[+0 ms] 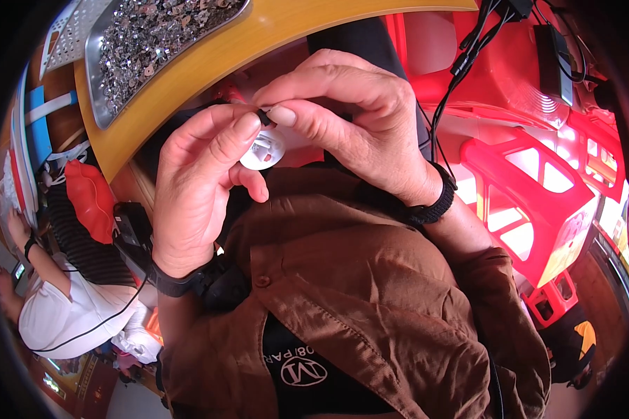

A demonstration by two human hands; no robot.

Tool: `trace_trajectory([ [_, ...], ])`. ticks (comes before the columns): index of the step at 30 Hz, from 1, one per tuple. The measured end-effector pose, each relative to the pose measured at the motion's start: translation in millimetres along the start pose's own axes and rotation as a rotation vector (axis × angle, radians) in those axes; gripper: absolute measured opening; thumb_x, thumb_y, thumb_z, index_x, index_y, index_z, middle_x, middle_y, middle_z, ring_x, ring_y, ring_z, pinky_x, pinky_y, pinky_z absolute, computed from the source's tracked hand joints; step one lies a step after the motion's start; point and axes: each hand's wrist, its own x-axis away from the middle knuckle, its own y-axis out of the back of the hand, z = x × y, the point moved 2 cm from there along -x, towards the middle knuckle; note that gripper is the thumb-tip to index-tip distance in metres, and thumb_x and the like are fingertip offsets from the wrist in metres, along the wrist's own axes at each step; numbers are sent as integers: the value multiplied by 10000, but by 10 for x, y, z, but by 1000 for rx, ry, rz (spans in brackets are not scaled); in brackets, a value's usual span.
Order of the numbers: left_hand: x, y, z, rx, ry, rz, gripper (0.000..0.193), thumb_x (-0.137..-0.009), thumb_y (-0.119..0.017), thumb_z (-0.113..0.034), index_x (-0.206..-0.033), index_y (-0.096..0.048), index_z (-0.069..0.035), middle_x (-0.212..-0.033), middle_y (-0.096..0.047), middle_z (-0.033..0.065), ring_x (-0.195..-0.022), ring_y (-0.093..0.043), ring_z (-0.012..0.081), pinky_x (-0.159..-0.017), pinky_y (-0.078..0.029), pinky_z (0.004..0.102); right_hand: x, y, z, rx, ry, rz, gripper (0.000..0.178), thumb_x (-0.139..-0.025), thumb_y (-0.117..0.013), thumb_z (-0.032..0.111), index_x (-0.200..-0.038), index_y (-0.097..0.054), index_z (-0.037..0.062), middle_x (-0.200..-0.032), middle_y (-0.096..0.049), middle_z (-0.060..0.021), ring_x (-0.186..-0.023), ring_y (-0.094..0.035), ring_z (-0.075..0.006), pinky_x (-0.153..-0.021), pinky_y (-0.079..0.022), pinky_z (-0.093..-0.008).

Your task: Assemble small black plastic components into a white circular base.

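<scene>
L hand pinches black bit, white disc just below, prob. to steady it. R hand thumb & index close at bit's other side; can't tell if gripping. Tray w/ metal pcs beyond, apart.

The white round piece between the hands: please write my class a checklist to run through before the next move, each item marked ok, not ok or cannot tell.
1. White round piece held by the left hand: ok.
2. Right hand brought to the small dark part: ok, touching or nearly so.
3. Small dark part in full view: not ok; fingertips partly cover it.
4. Small dark part fixed to the white round piece: cannot tell.
5. Metal tray stocked: ok, many small metal parts.
</scene>
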Motion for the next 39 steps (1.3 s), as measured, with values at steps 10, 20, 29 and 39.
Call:
trace_trajectory([
  [10,-16,33,21,35,-28,-53,201,-850,-617,-162,-987,-611,-15,-860,-615,55,-728,-592,121,-482,-493,235,36,18,73,122,-114,35,130,-707,-733,61,-792,-644,17,-764,-621,-45,-684,-580,-120,-587,-456,-220],
  [20,-21,-16,29,-51,-35,-17,203,-878,-569,-155,-1020,-594,-13,-865,-614,58,-752,-587,121,-504,-488,233,27,-16,84,175,18,-74,89,-683,-697,37,-744,-638,63,-663,-567,-48,-591,-567,-151,-485,-440,-245],
  [29,-25,-15,28,-62,-51,-5,195,-878,-568,-152,-1013,-590,-14,-865,-607,47,-760,-581,107,-522,-489,233,36,-22,48,84,-98,-80,59,-726,-692,60,-771,-654,50,-679,-586,-35,-565,-567,-100,-472,-443,-217],
  [39,-13,2,11,-60,-105,-16,187,-861,-604,-143,-997,-596,-14,-865,-613,38,-766,-584,96,-541,-495,230,57,-56,6,-27,-176,-74,70,-725,-697,67,-780,-658,46,-689,-595,-15,-560,-555,-67,-467,-437,-195],
])
